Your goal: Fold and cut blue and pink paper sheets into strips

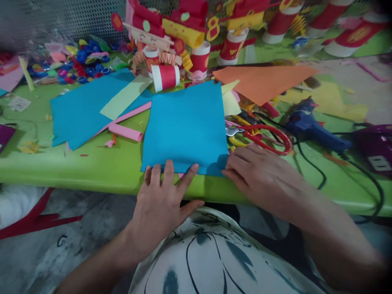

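A blue sheet of craft paper (186, 126) lies near the front edge of the green table, its near edge slightly curled up. My left hand (165, 196) has its fingers spread, with the fingertips resting on that near edge. At the sheet's near right corner, my right hand (254, 171) has its fingers closed, pinching the corner. Just beyond my right hand lie red-handled scissors (272, 139), partly under the sheet. To the left of the sheet is a rolled pink paper tube (125, 132).
Another blue sheet (82, 110) with a pale green strip (125, 97) lies left. A blue glue gun (318, 128) with black cords sits right. Orange paper (263, 81) lies behind. Paper-cup figures and a tipped red-and-white cup (165, 78) line the back, near colourful caps (85, 61).
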Demonstrator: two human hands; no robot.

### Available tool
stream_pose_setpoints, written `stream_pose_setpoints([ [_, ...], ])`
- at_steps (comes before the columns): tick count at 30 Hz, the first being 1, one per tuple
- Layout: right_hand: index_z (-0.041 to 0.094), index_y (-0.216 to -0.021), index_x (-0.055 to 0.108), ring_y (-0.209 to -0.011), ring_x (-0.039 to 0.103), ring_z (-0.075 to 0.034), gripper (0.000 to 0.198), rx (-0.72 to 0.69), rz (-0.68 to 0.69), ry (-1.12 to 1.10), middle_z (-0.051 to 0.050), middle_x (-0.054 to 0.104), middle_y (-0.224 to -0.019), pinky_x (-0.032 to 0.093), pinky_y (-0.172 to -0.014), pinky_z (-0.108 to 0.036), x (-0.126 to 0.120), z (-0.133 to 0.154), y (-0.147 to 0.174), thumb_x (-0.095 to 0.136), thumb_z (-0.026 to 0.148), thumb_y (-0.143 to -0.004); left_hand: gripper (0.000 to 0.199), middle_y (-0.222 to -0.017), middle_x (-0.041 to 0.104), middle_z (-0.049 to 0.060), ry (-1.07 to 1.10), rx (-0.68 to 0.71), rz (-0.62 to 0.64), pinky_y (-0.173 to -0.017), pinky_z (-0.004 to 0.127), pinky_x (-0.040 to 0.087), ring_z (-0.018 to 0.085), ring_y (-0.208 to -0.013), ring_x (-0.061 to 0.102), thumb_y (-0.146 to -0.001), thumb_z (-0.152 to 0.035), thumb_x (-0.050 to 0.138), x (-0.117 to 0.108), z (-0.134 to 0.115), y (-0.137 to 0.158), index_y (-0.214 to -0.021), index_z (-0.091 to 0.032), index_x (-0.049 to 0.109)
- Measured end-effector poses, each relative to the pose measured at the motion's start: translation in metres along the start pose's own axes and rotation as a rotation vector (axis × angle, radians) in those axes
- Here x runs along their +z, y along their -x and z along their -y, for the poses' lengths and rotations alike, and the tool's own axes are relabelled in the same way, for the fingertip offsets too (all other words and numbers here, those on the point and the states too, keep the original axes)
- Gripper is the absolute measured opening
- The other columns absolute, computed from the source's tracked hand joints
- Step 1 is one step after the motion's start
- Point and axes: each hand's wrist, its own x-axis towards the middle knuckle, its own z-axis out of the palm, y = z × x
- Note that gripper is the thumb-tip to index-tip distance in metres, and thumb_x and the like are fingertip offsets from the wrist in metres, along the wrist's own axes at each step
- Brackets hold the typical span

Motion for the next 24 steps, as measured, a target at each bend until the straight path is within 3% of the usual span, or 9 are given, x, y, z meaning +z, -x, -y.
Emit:
stream_pose_setpoints([
  [4,0.021,-0.093,0.061,-0.083,0.055,-0.023,0.023,0.08,-0.03,0.017,-0.006,0.062,-0.089,0.038,-0.075,-0.037,-0.003,0.001,0.002,0.053,0.034,-0.109,0.083,-0.148,0.059,0.022,0.002,-0.007,0.01,-0.101,0.062,0.058,0.044,-0.125,0.06,-0.1,-0.076,0.06,-0.001,-0.002,0.0,-0.173,-0.04,0.04],
  [10,0.021,-0.11,0.067,-0.099,0.058,-0.027,0.015,0.124,-0.116,-0.023,-0.01,0.066,-0.107,0.039,-0.086,-0.041,0.006,0.009,0.008,0.057,0.032,-0.108,0.083,-0.15,0.057,0.021,0.002,-0.025,0.046,-0.104,0.062,0.057,0.043,-0.129,0.058,-0.101,-0.076,0.059,-0.003,-0.003,-0.001,-0.174,-0.042,0.037],
  [17,0.033,-0.124,0.077,-0.11,0.06,-0.027,0.033,0.111,-0.205,0.047,-0.007,0.07,-0.111,0.038,-0.097,-0.046,0.018,0.023,0.029,0.055,0.017,-0.106,0.089,-0.15,0.056,0.021,0.007,-0.025,0.028,-0.102,0.063,0.058,0.045,-0.13,0.056,-0.098,-0.078,0.063,0.001,-0.003,0.0,-0.174,-0.041,0.037],
  [20,0.031,-0.135,0.074,-0.104,0.06,-0.026,0.037,0.121,-0.184,0.157,-0.007,0.075,-0.113,0.041,-0.099,-0.046,0.014,0.034,0.038,0.057,0.017,-0.105,0.094,-0.15,0.055,0.022,0.031,-0.037,-0.003,-0.099,0.065,0.059,0.046,-0.126,0.058,-0.094,-0.081,0.064,0.001,-0.004,-0.001,-0.175,-0.042,0.035],
  [24,0.022,-0.131,0.077,-0.101,0.059,-0.027,0.035,0.117,-0.195,0.22,-0.01,0.078,-0.115,0.043,-0.092,-0.044,0.007,0.048,0.036,0.057,0.015,-0.103,0.1,-0.151,0.054,0.02,0.052,-0.03,-0.022,-0.099,0.073,0.056,0.046,-0.12,0.06,-0.09,-0.083,0.069,0.0,-0.009,-0.006,-0.175,-0.053,0.025],
])
